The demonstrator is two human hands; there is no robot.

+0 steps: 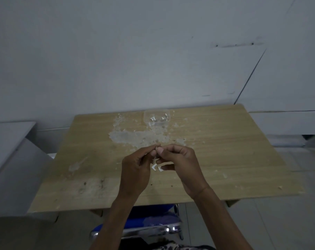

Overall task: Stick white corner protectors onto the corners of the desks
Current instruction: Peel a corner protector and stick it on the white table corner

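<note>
A plain white wall [135, 51] stands behind, and the light is dim. A blue chair [146, 222] with shiny metal legs sits on the pale tiled floor [279, 222]. A white cabinet [8, 159] stands at the left.

A container [156, 117] sits on the desk [225, 150] at 12 o'clock, by the wall [135, 51]. 2 corner protectors [157, 167] lie at centre, between both hands; a chair [149, 224] stands under the desk at 6 o'clock
</note>
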